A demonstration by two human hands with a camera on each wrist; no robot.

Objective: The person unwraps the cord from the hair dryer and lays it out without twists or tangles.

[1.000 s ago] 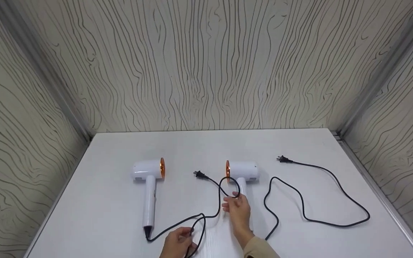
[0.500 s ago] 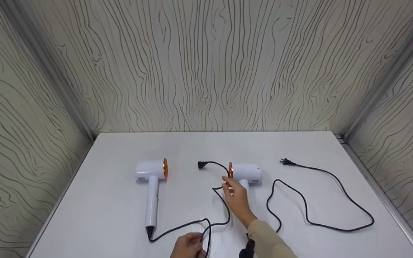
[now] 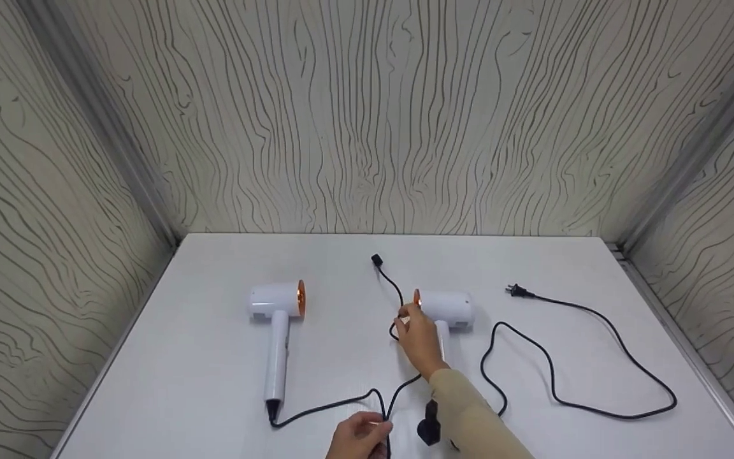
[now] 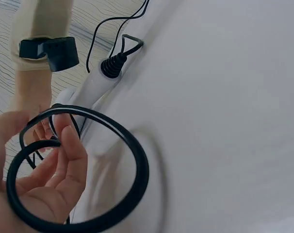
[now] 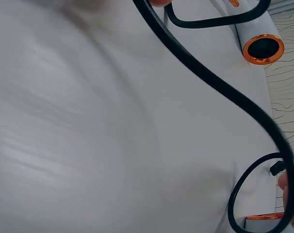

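Observation:
Two white hair dryers with orange rings lie on the white table: the left hair dryer (image 3: 276, 299) and the right hair dryer (image 3: 446, 307). My left hand (image 3: 359, 437), low in the head view, pinches the left dryer's black cord (image 3: 335, 404). In the left wrist view that cord makes a round loop (image 4: 143, 170) by my thumb and fingers. My right hand (image 3: 421, 341) pinches the same cord close to its plug end, beside the right dryer's ring, and covers part of that dryer's handle. The plug (image 3: 376, 260) points toward the back wall.
The right dryer's cord (image 3: 552, 376) winds across the table's right side and ends in a two-pin plug (image 3: 517, 291). A black strap-on device (image 3: 429, 426) is on my right wrist. A wood-patterned back wall (image 3: 367, 127) and side walls enclose the table.
The small loop at my right hand has been pulled out, and the plug has swung from pointing left toward the back wall. My left hand has shifted right with the cord.

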